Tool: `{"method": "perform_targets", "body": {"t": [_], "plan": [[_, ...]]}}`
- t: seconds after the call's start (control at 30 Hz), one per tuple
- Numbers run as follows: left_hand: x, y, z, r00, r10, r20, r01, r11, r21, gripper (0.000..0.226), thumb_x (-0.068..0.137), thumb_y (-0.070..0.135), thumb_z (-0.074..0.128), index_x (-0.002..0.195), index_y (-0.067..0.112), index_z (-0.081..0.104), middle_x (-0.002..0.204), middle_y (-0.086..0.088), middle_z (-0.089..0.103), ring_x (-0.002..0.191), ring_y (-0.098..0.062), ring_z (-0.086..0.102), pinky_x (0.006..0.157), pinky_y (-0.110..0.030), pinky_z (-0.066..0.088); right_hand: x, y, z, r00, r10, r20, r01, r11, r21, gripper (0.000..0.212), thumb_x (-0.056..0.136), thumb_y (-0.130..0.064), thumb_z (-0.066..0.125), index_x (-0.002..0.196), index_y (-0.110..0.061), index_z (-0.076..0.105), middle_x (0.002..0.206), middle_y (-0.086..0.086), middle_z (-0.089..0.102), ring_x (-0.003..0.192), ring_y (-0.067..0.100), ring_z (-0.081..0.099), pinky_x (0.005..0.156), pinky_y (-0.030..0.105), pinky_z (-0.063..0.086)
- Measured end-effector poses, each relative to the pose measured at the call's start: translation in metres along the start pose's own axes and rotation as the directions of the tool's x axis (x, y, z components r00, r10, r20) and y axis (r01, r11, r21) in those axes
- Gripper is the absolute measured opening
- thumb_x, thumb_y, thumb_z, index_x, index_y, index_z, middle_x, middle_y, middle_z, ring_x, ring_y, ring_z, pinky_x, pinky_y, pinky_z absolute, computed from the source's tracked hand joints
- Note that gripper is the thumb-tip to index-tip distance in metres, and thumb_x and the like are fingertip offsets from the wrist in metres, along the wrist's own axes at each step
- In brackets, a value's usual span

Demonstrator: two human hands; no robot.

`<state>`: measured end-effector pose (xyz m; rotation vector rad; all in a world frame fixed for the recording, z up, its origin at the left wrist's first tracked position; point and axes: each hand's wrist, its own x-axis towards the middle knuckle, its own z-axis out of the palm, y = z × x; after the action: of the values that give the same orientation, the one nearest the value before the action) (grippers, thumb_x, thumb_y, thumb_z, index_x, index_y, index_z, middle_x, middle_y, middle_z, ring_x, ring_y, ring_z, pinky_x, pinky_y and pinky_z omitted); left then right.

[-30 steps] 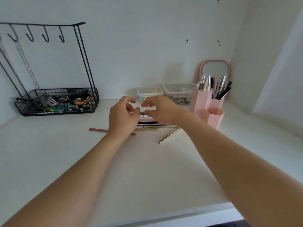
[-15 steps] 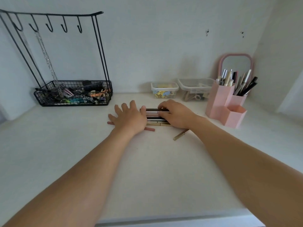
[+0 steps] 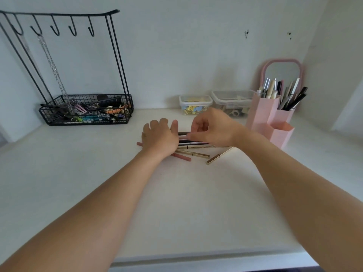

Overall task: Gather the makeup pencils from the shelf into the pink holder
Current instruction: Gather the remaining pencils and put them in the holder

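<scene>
Pale walls (image 3: pixel 176 55) meet behind a white shelf (image 3: pixel 59 183).

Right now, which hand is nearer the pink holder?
Right. The right hand is over the pencil pile, just left of the pink holder; the left hand lies flat further left, beyond the pile.

White shelf (image 3: pixel 176 203) — carrying loose makeup pencils (image 3: pixel 193 149), pink holder (image 3: pixel 273 122), wire basket (image 3: pixel 86 112), two clear tubs (image 3: pixel 196 104).

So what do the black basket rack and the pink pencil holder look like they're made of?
The black wire basket rack looks like coated metal wire: thin rods, an open grid, bent hooks. The pink hexagonal pencil holder looks like matte plastic, with flat, opaque, evenly coloured walls, though card can't be ruled out.
</scene>
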<state>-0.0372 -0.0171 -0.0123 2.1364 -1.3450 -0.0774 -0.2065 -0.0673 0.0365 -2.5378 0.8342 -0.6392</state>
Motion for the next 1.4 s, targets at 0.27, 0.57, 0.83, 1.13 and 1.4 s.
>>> {"method": "perform_targets", "body": {"t": [0.27, 0.57, 0.83, 1.13, 1.4], "plan": [[0.016, -0.017, -0.016, 0.985, -0.078, -0.151, 0.031, 0.956, -0.292, 0.036, 0.103, 0.033, 0.041, 0.118, 0.012, 0.068, 0.118, -0.009, 0.067, 0.104, -0.027, 0.062, 0.08, -0.032, 0.042, -0.012, -0.013, 0.0, 0.982, 0.025, 0.187, -0.007, 0.995, -0.098, 0.016, 0.074, -0.032, 0.081, 0.069, -0.019, 0.073, 0.049, -0.014, 0.055, 0.045, 0.0, 0.048, 0.046, 0.009, 0.034], [0.014, -0.019, -0.015, 0.99, -0.131, -0.045, 0.116, 0.962, -0.247, 0.031, 0.103, 0.034, 0.039, 0.112, 0.014, 0.062, 0.12, -0.011, 0.064, 0.115, -0.033, 0.056, 0.091, -0.037, 0.043, -0.013, -0.029, 0.016, 0.971, 0.032, 0.236, -0.012, 0.996, -0.086, 0.016, 0.072, -0.029, 0.081, 0.063, -0.02, 0.07, 0.041, -0.019, 0.05, 0.044, 0.0, 0.047, 0.049, 0.014, 0.037], [0.022, -0.017, -0.028, 0.875, -0.442, -0.199, 0.19, 0.69, -0.699, 0.067, 0.094, 0.053, 0.05, 0.124, -0.006, 0.059, 0.115, -0.021, 0.069, 0.107, -0.037, 0.065, 0.073, -0.037, 0.049, -0.01, -0.019, 0.006, 0.973, 0.09, 0.214, -0.102, 0.994, 0.046, 0.017, 0.079, -0.024, 0.075, 0.065, -0.014, 0.072, 0.049, -0.011, 0.045, 0.046, 0.005, 0.038, 0.05, 0.015, 0.03], [-0.003, 0.015, -0.035, 0.997, -0.038, 0.062, 0.07, 0.27, -0.96, 0.037, 0.099, 0.044, 0.059, 0.099, 0.009, 0.07, 0.087, -0.008, 0.072, 0.085, -0.021, 0.072, 0.08, -0.034, 0.061, -0.008, -0.015, -0.007, 0.985, 0.151, 0.083, -0.172, 0.812, 0.558, 0.021, 0.087, -0.016, 0.072, 0.07, -0.005, 0.066, 0.049, -0.004, 0.042, 0.046, 0.013, 0.031, 0.046, 0.023, 0.026], [-0.013, 0.023, -0.026, 0.99, 0.025, 0.139, 0.123, 0.323, -0.938, 0.041, 0.11, 0.03, 0.039, 0.084, 0.009, 0.062, 0.067, -0.004, 0.069, 0.073, -0.022, 0.072, 0.065, -0.036, 0.057, -0.005, -0.011, 0.008, 0.982, 0.181, 0.062, -0.19, 0.882, 0.431, 0.017, 0.087, -0.019, 0.073, 0.084, -0.002, 0.074, 0.049, -0.006, 0.051, 0.043, 0.009, 0.038, 0.044, 0.021, 0.032]]}}
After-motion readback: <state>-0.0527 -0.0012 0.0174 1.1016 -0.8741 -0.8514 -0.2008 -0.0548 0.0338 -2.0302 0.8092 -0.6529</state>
